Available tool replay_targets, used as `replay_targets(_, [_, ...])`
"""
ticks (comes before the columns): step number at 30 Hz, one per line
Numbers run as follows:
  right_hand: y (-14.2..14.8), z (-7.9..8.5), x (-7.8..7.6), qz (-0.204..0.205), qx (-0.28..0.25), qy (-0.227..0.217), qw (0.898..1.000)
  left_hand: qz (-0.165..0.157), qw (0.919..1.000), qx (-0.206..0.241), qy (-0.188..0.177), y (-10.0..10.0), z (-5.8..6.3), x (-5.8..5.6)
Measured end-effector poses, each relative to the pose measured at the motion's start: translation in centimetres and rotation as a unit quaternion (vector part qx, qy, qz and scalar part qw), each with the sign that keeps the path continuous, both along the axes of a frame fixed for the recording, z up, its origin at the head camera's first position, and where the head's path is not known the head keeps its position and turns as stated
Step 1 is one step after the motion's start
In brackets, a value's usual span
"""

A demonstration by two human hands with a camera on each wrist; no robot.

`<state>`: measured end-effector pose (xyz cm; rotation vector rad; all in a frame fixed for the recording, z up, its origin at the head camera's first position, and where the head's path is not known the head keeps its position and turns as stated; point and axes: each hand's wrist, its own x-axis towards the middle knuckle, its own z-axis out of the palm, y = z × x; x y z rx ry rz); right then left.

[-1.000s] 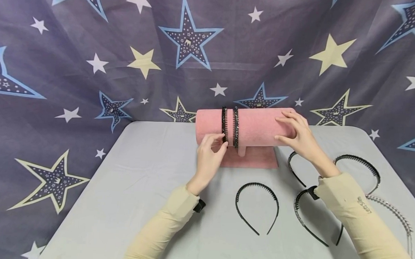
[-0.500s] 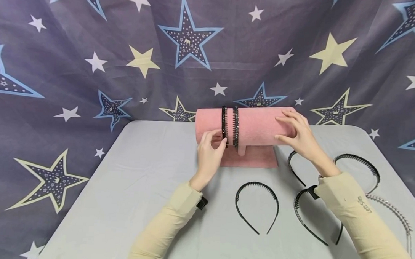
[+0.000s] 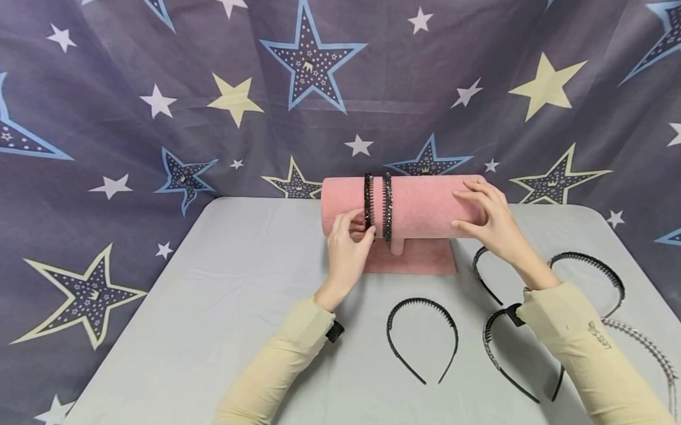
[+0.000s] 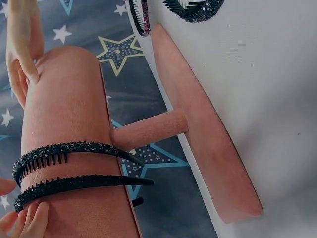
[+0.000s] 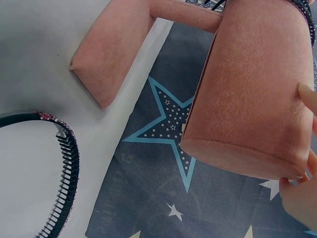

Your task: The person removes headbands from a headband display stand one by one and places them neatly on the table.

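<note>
A pink, velvety headband display stand (image 3: 425,206) has a horizontal roll on a short post and flat base. Two black, glittery toothed headbands sit side by side around the roll, left of its middle. My left hand (image 3: 346,253) pinches the front of the left headband (image 4: 81,184), thumb on one side and fingertips on the other. Slightly to the right is the second headband (image 4: 74,148), untouched. At the roll's right end, my right hand (image 3: 494,227) grips it with thumb in front and fingers over the top; in the right wrist view its fingertips (image 5: 306,96) press the pink surface.
On the grey-white table (image 3: 231,284), a black headband (image 3: 423,301) lies in front of the stand. Several more lie at the right, including a dark one (image 3: 595,259) and a beaded one (image 3: 648,348), partly under my right arm. A star-patterned cloth (image 3: 379,64) hangs behind.
My left hand has shifted slightly up and to the right along the left headband, its fingers drawing closer around it. My right hand stays at the roll's end.
</note>
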<state>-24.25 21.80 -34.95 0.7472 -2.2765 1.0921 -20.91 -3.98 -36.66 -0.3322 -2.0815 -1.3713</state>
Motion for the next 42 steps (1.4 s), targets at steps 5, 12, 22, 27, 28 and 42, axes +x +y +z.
replay_targets(5, [0.00, 0.05, 0.00, 0.001, 0.001, -0.003, 1.000, 0.009, 0.9999, -0.001, -0.006, 0.20, 0.02, -0.09])
replay_targets(12, [0.03, -0.06, -0.03, -0.001, 0.003, -0.006, 1.000, 0.016, 0.9998, 0.004, -0.014, 0.37, -0.08, -0.21])
replay_targets(22, [-0.04, -0.04, -0.08, 0.002, 0.001, 0.006, 1.000, 0.024, 0.9997, -0.002, -0.008, 0.44, -0.10, -0.30])
replay_targets(27, [-0.04, -0.06, -0.14, 0.002, 0.001, 0.008, 1.000, 0.025, 0.9997, 0.001, -0.007, 0.48, -0.08, -0.38])
replay_targets(28, [-0.05, -0.04, -0.12, 0.003, 0.000, 0.008, 1.000, 0.025, 0.9997, 0.002, -0.007, 0.48, -0.08, -0.39])
replay_targets(42, [-0.11, 0.05, -0.02, 0.003, -0.001, 0.006, 1.000, 0.030, 0.9995, 0.000, 0.001, -0.09, -0.03, -0.45])
